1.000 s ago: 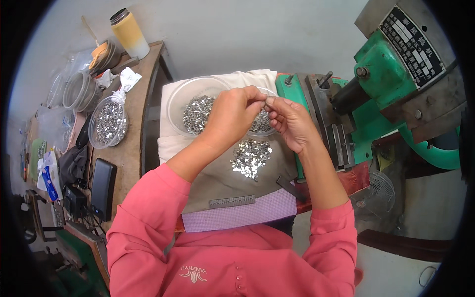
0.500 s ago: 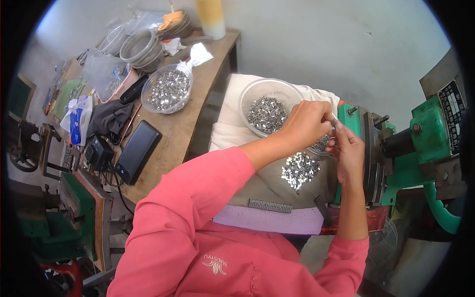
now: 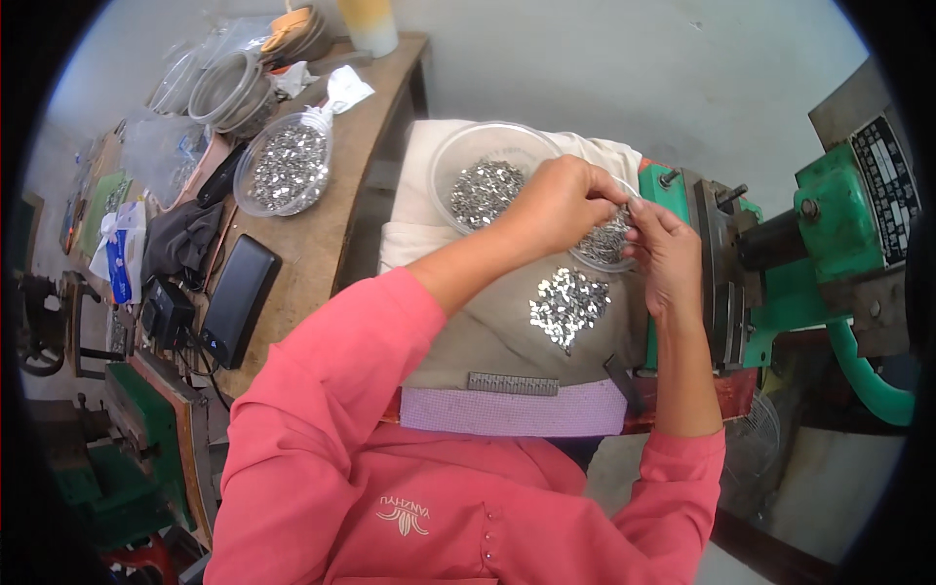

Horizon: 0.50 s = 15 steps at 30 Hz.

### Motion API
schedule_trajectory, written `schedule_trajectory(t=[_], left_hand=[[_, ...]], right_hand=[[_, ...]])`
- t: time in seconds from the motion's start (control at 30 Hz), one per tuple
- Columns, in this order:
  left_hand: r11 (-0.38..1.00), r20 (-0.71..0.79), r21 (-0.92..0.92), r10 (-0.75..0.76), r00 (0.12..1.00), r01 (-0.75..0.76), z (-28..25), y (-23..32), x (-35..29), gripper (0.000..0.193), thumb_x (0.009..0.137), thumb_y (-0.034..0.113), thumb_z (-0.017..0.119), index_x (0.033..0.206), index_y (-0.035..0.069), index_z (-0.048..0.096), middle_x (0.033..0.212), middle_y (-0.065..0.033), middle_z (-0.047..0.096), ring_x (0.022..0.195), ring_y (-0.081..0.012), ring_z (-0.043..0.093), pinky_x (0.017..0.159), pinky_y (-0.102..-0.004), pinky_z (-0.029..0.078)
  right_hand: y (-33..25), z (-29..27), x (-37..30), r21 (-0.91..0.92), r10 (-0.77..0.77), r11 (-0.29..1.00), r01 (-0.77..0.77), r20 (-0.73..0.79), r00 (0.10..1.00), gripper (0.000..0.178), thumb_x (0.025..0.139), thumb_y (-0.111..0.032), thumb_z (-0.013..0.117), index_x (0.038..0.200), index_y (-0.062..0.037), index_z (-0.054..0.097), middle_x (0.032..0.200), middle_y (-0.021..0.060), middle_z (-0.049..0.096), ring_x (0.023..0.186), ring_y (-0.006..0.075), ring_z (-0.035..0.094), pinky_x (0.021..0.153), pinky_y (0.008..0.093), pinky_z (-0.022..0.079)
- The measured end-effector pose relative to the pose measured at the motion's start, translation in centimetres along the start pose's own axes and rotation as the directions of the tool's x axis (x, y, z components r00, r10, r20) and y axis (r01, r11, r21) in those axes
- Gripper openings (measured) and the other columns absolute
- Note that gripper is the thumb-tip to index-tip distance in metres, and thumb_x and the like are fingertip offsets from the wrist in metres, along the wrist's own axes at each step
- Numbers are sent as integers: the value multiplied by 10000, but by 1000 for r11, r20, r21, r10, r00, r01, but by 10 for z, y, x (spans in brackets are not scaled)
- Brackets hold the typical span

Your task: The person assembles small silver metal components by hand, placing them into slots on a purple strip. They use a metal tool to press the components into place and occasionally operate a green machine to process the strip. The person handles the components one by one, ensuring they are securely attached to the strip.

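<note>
My left hand [image 3: 558,207] reaches over the near rim of a clear plastic bowl [image 3: 444,161] that holds small metal parts [image 3: 485,192]. Its thumb and fingers are pinched together, almost meeting the fingertips of my right hand [image 3: 667,255]. Whatever the fingers of either hand grip is too small to make out. Below them, partly hidden by both hands, a second container of metal parts [image 3: 606,244] stands on the cloth. In front of it a loose heap of shiny small metal pieces [image 3: 568,304] lies on the grey-brown cloth [image 3: 468,327].
A metal ruler-like strip [image 3: 513,383] lies by a purple mat [image 3: 507,409] at the near edge. Green machinery [image 3: 824,210] stands close on the right. On the left wooden table [image 3: 341,166] are a bowl of metal pieces [image 3: 290,166] and a black power bank [image 3: 242,297].
The whole scene has shifted leftward and slightly up in the picture as my head moved. Both hands stay pinched close together over the second container; their fingers have moved only slightly.
</note>
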<state>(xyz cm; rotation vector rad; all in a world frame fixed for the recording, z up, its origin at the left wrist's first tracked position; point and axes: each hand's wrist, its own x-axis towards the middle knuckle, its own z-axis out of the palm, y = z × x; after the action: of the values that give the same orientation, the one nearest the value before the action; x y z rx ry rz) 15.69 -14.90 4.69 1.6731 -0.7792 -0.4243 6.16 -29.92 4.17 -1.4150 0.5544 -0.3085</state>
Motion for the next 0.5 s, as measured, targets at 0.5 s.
schedule_trajectory(t=[0.5], left_hand=[[935, -37, 336, 130, 991, -110, -45, 33, -151, 244, 808, -28, 717, 1052, -13, 729, 919, -136, 730, 821, -217, 708, 735, -304, 545]], right_hand=[[4, 0, -18, -61, -96, 993, 101, 77, 992, 149, 921, -118, 719, 958, 26, 729, 812, 45, 711, 693, 97, 669, 605, 229, 526]])
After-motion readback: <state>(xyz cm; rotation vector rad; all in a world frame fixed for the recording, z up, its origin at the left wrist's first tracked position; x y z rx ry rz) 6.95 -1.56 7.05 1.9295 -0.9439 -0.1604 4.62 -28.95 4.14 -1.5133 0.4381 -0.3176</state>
